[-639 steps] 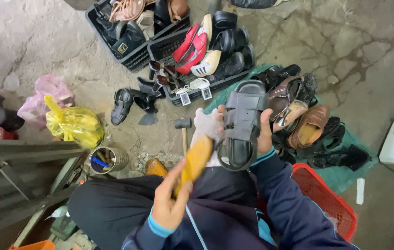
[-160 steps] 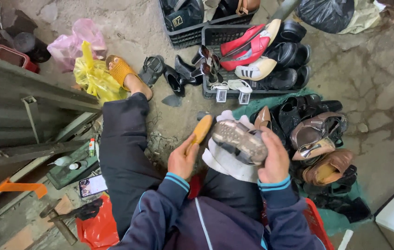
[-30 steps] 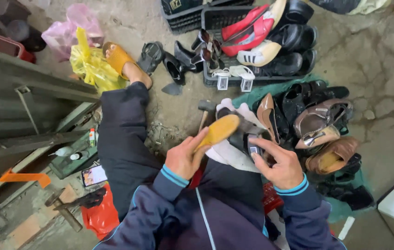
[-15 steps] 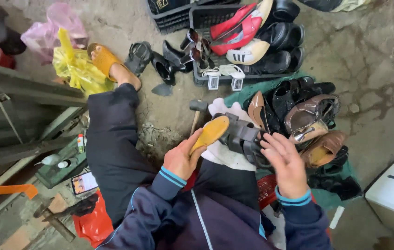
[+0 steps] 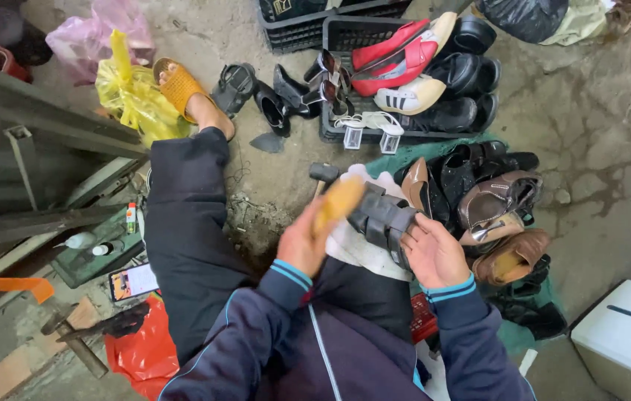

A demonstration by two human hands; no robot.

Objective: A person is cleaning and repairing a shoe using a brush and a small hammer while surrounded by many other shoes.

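I sit on the ground with a white cloth [image 5: 356,245] over my lap. My left hand [image 5: 302,243] grips a yellowish-tan brush [image 5: 338,200], its end laid against a dark grey strapped sandal [image 5: 382,220]. My right hand [image 5: 434,256] holds that sandal from below and the right, fingers curled under it. The sandal lies tilted on the cloth between both hands. A hammer [image 5: 323,175] rests on the ground just beyond the brush.
A pile of brown and black shoes [image 5: 497,215] lies to the right on green cloth. Black crates [image 5: 334,33] with red, white and black shoes stand ahead. A yellow bag [image 5: 133,93], a phone [image 5: 131,281], bottles [image 5: 78,240] and a white box [image 5: 627,334] surround me.
My right hand has shifted from on top of the sandal to under its right side. The brush has tipped down onto the sandal. The camera has swung slightly.
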